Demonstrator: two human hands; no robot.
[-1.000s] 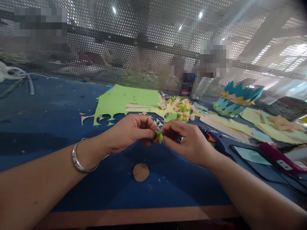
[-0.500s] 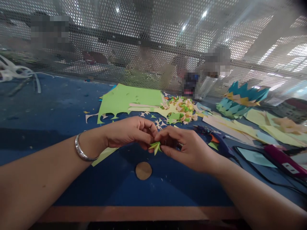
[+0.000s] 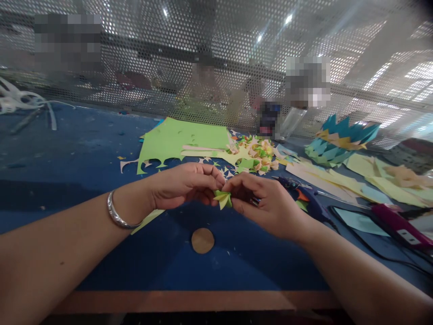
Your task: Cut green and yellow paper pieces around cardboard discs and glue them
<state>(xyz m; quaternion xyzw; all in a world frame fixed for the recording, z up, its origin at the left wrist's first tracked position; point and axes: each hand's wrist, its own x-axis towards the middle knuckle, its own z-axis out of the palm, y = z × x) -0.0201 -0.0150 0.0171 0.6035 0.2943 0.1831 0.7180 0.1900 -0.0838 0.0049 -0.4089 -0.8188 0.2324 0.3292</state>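
A small folded paper flower (image 3: pixel 222 198), green and yellow, is pinched between my two hands above the blue table. My left hand (image 3: pixel 189 184), with a silver bangle on the wrist, grips its left side with closed fingertips. On the other side, my right hand (image 3: pixel 265 201) holds the flower between thumb and fingers. A round brown disc (image 3: pixel 203 240) lies on the table below my hands. Beneath my left wrist sticks out a pale yellow-green paper strip (image 3: pixel 148 221).
Behind my hands lie a green paper sheet (image 3: pixel 186 137) with cut-out edges and a pile of paper flowers (image 3: pixel 259 153). To the right are a glue gun (image 3: pixel 313 203), a blue paper crown shape (image 3: pixel 341 140), paper sheets (image 3: pixel 328 183) and a magenta power strip (image 3: pixel 401 228) with cables.
The paper flower has risen slightly and turned, so more of its petals show. Both hands have shifted a little, still pinching it.
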